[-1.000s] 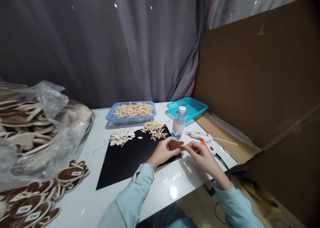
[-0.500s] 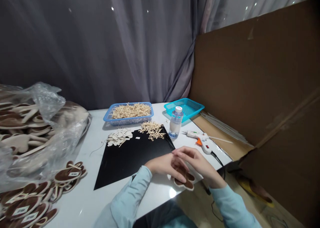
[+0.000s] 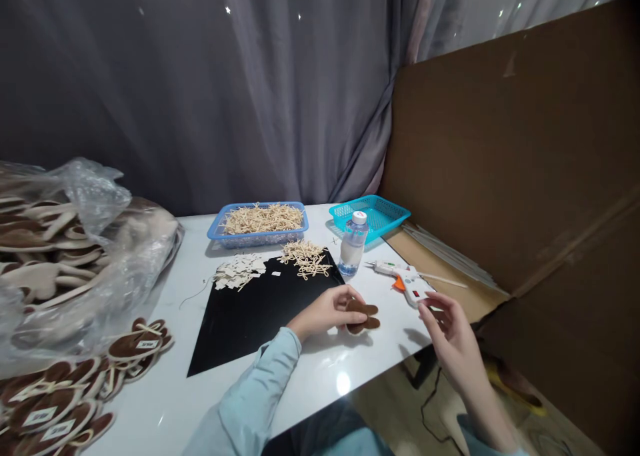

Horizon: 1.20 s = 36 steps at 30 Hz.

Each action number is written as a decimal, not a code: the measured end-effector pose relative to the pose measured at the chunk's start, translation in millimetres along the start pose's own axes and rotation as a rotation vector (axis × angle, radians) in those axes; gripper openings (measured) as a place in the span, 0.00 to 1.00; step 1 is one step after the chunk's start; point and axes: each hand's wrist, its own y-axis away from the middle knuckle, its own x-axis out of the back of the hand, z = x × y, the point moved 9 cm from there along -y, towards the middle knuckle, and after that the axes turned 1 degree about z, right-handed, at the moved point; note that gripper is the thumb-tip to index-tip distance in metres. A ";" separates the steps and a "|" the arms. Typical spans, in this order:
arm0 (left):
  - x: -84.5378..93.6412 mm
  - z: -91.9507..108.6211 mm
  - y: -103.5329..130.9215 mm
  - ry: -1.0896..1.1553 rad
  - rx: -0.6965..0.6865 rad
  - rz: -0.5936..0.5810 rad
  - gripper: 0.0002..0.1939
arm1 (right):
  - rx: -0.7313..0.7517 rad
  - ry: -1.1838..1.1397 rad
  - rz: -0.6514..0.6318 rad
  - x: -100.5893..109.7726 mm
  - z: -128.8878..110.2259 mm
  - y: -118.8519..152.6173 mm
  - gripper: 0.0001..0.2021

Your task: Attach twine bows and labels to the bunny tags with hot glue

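Observation:
A brown, rabbit-shaped fuzzy piece [image 3: 356, 316] with two rounded ears is pinched between the thumb and fingers of my left hand [image 3: 327, 316], just above the white table. At the table's right edge, my right hand [image 3: 453, 329] has its thumb and fingers apart and curved, with the fingertips at the handle end of a white glue gun [image 3: 407, 281]. The gun lies on its side and has an orange trigger and a glue stick in its back. Whether the fingertips touch the handle I cannot tell.
A black mat [image 3: 245, 329] bears white tags [image 3: 240, 269] and cream cord loops [image 3: 306, 259]. Behind stand a blue basket of loops [image 3: 215, 233], a bottle [image 3: 353, 246] and a turquoise basket [image 3: 395, 224]. Finished-looking tagged brown pieces [image 3: 50, 409] and a plastic bag [image 3: 95, 196] lie left.
My right hand has left my left hand and moved right to the glue gun's handle. The brown piece, still in my left hand, has moved up and now points its ears right.

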 end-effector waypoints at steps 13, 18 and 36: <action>-19.7 -0.4 4.4 -0.084 0.033 -0.057 0.20 | 0.231 0.007 -0.498 -71.1 -23.0 47.7 0.14; -16.4 1.7 12.7 -0.287 -0.016 0.000 0.12 | 0.296 0.111 -0.580 -81.5 -13.3 46.4 0.13; -20.2 23.1 39.1 -0.763 -0.286 0.068 0.07 | 0.332 0.205 -0.637 -93.9 -17.5 46.3 0.09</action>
